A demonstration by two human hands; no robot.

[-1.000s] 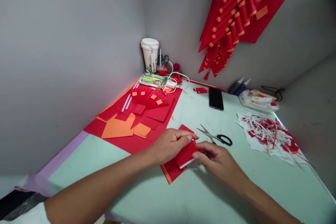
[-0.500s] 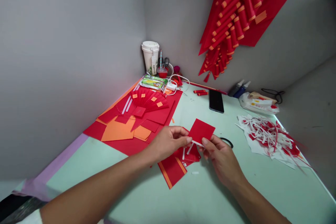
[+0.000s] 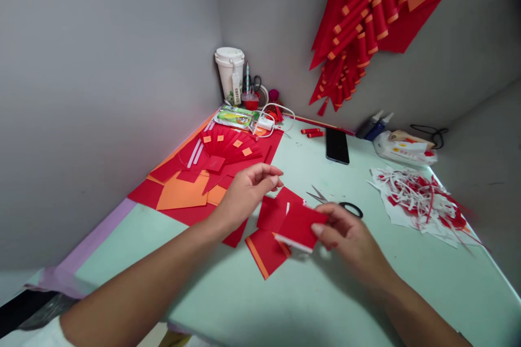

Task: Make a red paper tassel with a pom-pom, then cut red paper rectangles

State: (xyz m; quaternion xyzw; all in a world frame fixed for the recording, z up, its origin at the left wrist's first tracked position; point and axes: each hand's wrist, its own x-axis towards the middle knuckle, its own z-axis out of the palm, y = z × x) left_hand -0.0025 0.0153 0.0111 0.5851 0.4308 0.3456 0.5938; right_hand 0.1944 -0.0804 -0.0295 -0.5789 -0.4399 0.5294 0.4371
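My right hand [image 3: 352,236] pinches a red paper square [image 3: 299,225] at its right side. A white strip runs along the square's near edge. My left hand [image 3: 252,190] is apart from it, up and to the left, thumb and forefinger closed together; whatever is between them, if anything, is too small to make out. Below the hands lie more red paper pieces [image 3: 269,214] and a red piece with orange bands [image 3: 264,260]. Black-handled scissors [image 3: 353,209] rest just beyond my right hand, partly covered by it.
Red and orange sheets [image 3: 183,193] spread at the left, with a red paper fan. A phone [image 3: 337,146] and red paper rolls [image 3: 312,133] lie behind. Paper shreds [image 3: 423,200] are heaped right. A white cup [image 3: 230,73] stands in the corner; red firecracker decorations [image 3: 370,16] hang above.
My left hand has let go of the red square and moved up and left. My right hand has brought the square lower and nearer. More of the scissors now shows.
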